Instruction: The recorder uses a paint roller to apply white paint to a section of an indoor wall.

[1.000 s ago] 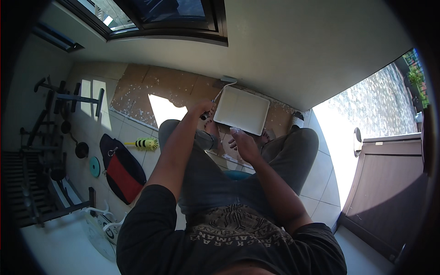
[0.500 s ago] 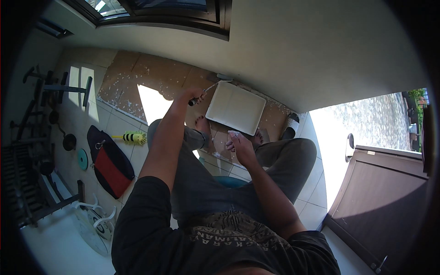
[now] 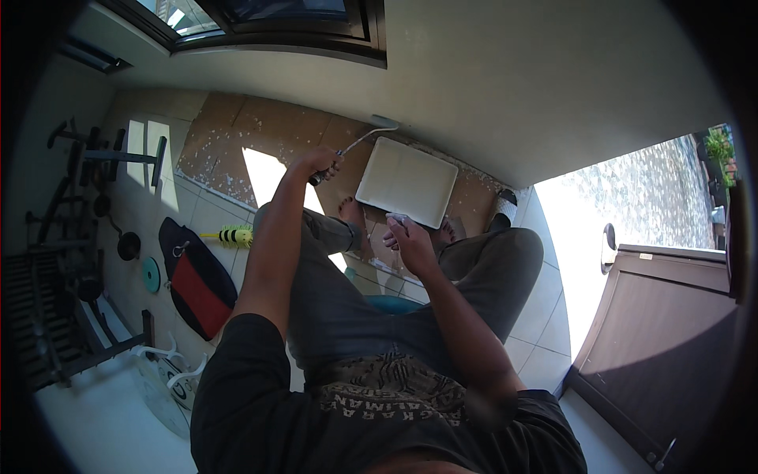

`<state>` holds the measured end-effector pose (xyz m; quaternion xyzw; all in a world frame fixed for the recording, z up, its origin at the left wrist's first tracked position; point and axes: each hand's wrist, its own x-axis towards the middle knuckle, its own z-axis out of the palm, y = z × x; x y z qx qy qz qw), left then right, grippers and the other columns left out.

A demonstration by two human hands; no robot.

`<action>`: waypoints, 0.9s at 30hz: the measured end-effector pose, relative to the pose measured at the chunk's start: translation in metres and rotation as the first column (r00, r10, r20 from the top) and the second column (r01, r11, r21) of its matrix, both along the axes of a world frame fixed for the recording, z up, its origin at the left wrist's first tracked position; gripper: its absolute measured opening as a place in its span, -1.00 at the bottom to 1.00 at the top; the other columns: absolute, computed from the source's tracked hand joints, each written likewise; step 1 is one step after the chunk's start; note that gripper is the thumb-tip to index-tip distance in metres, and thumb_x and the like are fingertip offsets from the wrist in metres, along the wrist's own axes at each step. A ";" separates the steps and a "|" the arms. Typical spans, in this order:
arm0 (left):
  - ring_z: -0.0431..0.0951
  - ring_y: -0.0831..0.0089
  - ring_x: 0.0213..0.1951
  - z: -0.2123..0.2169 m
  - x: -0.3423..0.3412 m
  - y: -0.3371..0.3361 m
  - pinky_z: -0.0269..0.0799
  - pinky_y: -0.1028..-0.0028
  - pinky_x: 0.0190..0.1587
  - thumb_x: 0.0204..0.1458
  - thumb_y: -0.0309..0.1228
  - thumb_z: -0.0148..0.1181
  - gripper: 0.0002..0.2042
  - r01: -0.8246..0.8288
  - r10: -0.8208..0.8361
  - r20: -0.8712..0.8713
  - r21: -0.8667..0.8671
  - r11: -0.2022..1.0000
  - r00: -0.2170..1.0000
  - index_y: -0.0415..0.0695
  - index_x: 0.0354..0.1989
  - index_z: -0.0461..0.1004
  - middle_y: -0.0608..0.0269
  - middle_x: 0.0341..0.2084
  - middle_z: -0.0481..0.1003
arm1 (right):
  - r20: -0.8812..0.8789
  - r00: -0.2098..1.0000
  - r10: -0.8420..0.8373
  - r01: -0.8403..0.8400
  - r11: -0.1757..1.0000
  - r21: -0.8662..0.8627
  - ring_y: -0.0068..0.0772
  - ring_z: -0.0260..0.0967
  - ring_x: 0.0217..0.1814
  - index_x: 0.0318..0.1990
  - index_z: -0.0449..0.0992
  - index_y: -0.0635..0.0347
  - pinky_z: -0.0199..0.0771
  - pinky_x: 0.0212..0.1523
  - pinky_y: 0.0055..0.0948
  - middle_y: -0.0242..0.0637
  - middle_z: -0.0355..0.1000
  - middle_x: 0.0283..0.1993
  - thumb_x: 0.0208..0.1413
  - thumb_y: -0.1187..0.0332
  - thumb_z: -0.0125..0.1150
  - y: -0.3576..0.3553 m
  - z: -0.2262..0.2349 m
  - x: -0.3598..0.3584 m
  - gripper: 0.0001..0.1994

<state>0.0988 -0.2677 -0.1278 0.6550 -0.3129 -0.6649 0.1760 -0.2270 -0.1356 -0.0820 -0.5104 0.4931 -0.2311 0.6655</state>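
Head view shows me sitting on a low teal stool (image 3: 392, 304), legs spread over the cardboard sheet (image 3: 260, 138) on the floor. My left hand (image 3: 318, 162) has a closed grip around the handle of a paint roller (image 3: 365, 137), whose bent wire arm reaches up to the white wall (image 3: 505, 87). My right hand (image 3: 410, 241) is closed around the near edge of the white paint tray (image 3: 407, 180), which lies between my 2 feet on the cardboard.
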 end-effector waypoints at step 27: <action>0.21 0.73 -0.65 0.233 0.037 0.109 0.08 0.65 -0.68 0.30 -0.34 0.02 -0.70 0.048 -0.036 0.059 -0.231 0.972 0.998 -0.20 0.12 0.35 0.43 -0.50 0.29 | 0.061 0.997 0.045 -0.035 0.986 -0.161 -0.43 0.54 -0.33 0.06 0.49 0.39 0.54 -0.24 -0.42 -0.16 0.56 -0.32 0.33 0.16 0.10 0.018 0.014 0.005 -0.59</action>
